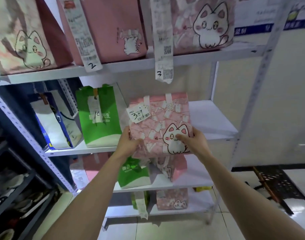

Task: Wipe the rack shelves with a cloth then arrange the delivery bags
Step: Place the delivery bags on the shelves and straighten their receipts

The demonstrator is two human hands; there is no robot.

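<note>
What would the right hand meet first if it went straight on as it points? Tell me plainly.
The right hand grips the pink cat bag, so that comes first. Beyond it, the visible part of the white shelf looks free, though depth is unclear.

Pink cat-print delivery bag (158,125) being held upright at the front of the white middle shelf (210,118), green bag (99,116) standing further left

a cream wall (287,101) is standing far right, pale floor tiles (183,229) are gleaming near, a dark shelving unit (13,179) is sitting left.
</note>
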